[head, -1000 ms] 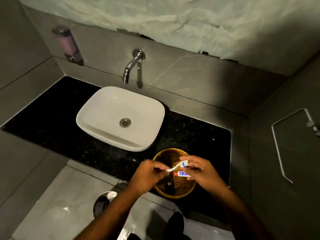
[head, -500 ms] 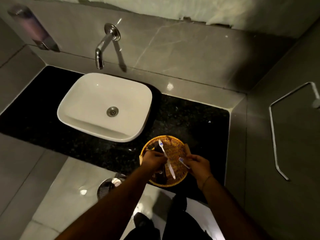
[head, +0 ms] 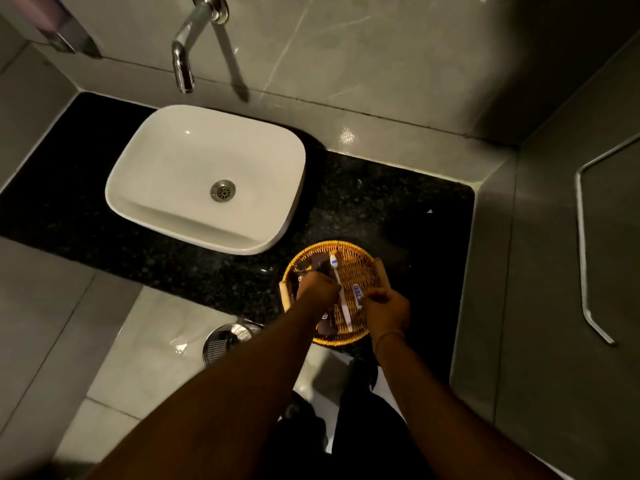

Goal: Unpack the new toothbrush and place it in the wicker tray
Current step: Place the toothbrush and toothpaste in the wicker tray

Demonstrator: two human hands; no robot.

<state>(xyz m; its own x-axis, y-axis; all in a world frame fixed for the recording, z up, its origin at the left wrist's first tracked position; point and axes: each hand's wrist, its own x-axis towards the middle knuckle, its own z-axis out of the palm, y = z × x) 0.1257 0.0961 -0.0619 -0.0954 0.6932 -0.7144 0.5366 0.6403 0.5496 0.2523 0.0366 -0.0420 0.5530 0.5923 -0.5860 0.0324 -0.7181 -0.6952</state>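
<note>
Head view: left hand [head: 317,285] grips toothbrush [head: 340,289] over wicker tray [head: 367,263] — right hand [head: 386,308] pinches a small tube [head: 357,295], print unreadable.

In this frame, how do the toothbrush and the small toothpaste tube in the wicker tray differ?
The toothbrush is long, thin and white, spanning most of the wicker tray; the toothpaste tube is short, stubby and blue-printed. The toothbrush lies beside the left hand, its head pointing toward the sink; the tube sits at the right hand fingertips. Both lie inside the tray, roughly parallel.
</note>
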